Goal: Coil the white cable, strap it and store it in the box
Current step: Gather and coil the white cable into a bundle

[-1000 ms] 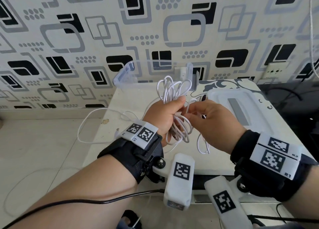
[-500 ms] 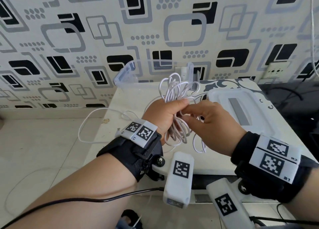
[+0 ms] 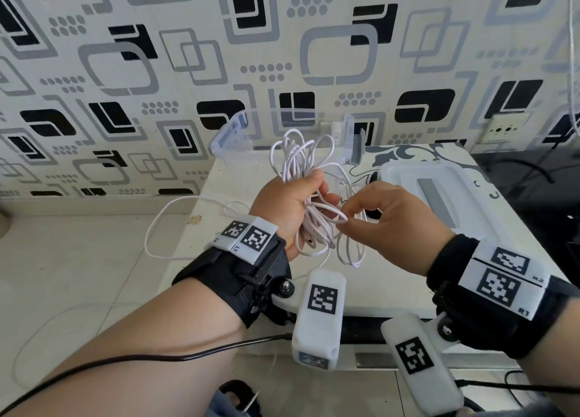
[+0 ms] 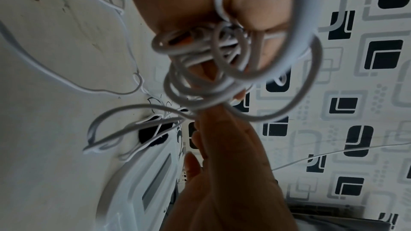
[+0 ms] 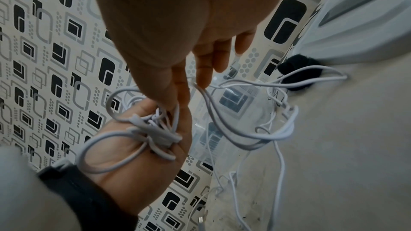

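Note:
My left hand (image 3: 298, 197) grips a loose bundle of white cable (image 3: 299, 159) above the table, with loops sticking out above and below the fist. In the left wrist view the coil (image 4: 200, 83) hangs close to the lens. My right hand (image 3: 346, 222) pinches one loop of it with thumb and forefinger, just right of the left palm. The right wrist view shows the left hand (image 5: 138, 148) with the cable (image 5: 155, 131) across its palm. A clear plastic box (image 3: 233, 134) stands open at the table's back. A black strap (image 5: 298, 70) lies on the table beside the lid.
The box's white lid (image 3: 439, 190) lies flat on the right of the table (image 3: 392, 288). A free tail of cable (image 3: 163, 225) loops off the table's left edge towards the tiled floor. A patterned wall is close behind. Dark cables lie at the far right.
My right hand has dropped from the top of the bundle to its middle and now pinches a single loop. The upper loops have spread wider. The left hand has stayed in place.

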`<state>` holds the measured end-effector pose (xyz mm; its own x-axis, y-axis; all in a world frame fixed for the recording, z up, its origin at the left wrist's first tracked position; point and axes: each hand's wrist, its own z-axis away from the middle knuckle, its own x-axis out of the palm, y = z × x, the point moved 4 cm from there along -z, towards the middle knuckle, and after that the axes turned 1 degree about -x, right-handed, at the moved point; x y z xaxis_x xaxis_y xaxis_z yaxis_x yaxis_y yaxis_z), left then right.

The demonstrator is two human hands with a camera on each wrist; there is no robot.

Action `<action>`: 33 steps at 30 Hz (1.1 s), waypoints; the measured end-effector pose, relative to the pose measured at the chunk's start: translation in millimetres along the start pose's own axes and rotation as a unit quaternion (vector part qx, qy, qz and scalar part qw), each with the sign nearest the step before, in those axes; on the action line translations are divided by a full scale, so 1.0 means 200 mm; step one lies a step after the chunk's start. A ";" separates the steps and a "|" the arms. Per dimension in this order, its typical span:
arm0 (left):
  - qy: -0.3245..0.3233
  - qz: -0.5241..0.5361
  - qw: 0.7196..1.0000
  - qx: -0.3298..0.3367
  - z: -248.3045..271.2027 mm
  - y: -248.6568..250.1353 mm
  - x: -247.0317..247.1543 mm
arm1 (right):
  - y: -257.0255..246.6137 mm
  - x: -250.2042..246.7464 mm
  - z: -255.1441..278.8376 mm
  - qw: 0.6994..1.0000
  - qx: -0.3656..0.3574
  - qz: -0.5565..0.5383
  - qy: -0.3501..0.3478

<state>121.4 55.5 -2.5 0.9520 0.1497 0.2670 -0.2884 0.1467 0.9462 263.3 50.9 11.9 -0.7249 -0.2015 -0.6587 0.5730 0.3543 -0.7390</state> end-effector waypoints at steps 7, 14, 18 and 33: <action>-0.020 0.053 0.998 -0.001 -0.02 0.03 0.00 | 0.01 0.01 0.02 0.991 0.030 -0.128 -0.001; -0.142 0.068 0.987 -0.038 0.01 0.05 0.05 | 0.07 0.00 -0.01 0.992 0.058 -0.102 0.047; -0.183 0.049 0.981 -0.051 0.02 0.04 0.07 | 0.08 0.00 -0.01 0.989 0.073 -0.116 0.063; -0.081 0.015 0.997 0.011 -0.07 0.07 -0.09 | 0.10 -0.12 -0.02 0.973 0.103 -0.205 0.001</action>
<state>99.2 68.4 4.1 0.9476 -0.0058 0.3193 -0.3163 0.1226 0.9407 290.2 65.4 13.4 -0.9099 -0.2848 -0.3015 0.2990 0.0534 -0.9528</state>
